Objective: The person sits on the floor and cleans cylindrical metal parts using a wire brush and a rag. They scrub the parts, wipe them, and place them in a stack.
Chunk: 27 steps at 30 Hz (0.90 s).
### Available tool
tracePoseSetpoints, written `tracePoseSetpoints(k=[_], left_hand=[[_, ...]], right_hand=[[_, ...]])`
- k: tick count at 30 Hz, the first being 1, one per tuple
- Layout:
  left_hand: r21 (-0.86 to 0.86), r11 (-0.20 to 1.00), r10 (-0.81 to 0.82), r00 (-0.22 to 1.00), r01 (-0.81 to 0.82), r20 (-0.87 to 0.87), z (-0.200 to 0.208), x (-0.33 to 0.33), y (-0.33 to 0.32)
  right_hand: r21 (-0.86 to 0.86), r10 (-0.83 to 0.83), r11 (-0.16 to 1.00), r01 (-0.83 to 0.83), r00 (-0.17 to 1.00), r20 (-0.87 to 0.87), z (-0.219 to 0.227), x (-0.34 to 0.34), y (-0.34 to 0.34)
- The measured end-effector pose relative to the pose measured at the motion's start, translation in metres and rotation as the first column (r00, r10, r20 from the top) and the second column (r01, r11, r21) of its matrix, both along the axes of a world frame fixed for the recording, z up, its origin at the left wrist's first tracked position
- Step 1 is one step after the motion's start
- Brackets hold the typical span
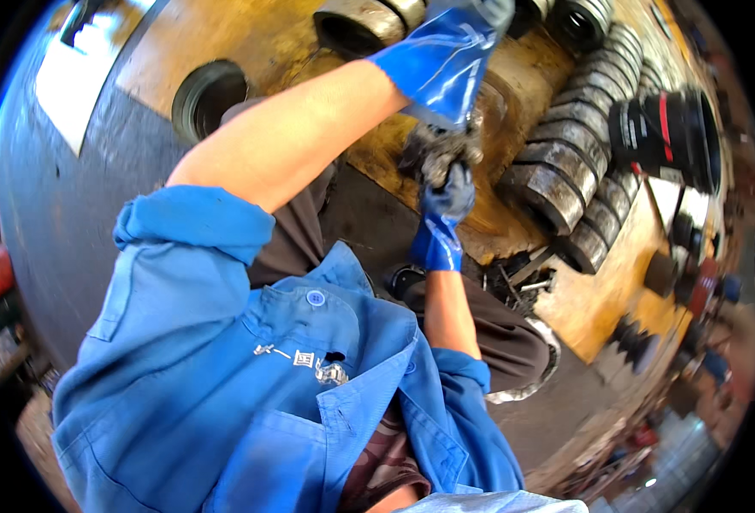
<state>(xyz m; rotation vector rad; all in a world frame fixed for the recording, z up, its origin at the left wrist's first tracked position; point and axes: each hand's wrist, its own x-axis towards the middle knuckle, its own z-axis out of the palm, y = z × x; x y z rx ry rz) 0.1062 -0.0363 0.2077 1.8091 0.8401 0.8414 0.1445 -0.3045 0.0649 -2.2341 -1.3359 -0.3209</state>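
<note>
Both my hands wear blue rubber gloves. My right hand [447, 201] is closed around a dirty grey rag [439, 152], bunched up above an oily yellow-brown board [514, 85]. Farther off, at the upper edge of the view, is my left hand [478, 26]. Its fingers are smeared and partly cut off, so their grip does not show. The wide cuff of that glove hangs just above the rag. Thick metal rings [356, 27] lie to the left of my left hand.
Rows of steel rings [561, 158] lie on their sides at the right, beside a black bucket [666, 137] with a red stripe. Another metal ring [210, 96] is at the left. Small metal pieces [527, 278] are heaped by my right knee. A white sheet [74, 81] lies far left.
</note>
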Motion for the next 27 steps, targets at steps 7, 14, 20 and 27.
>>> tracePoseSetpoints(k=[7, 14, 20, 27], left_hand=[[-0.266, 0.964, 0.009, 0.999, 0.005, 0.052, -0.007, -0.087, -0.006], [-0.461, 0.887, 0.095, 0.987, -0.024, 0.13, -0.02, -0.129, -0.02], [-0.525, 0.851, 0.142, 0.964, -0.002, 0.227, -0.007, -0.128, -0.021], [-0.603, 0.797, 0.211, 0.953, -0.038, 0.219, -0.016, -0.143, -0.047]], right_hand=[[0.162, 0.243, 0.946, -0.28, 0.945, 0.219, -0.002, 0.014, 0.035], [-0.253, -0.103, 0.967, 0.034, 0.959, -0.263, 0.009, 0.104, 0.153], [-0.583, -0.159, 0.807, -0.093, 0.917, -0.367, -0.036, 0.228, 0.205], [-0.578, 0.141, 0.812, -0.078, 0.988, 0.066, 0.046, 0.068, 0.176]])
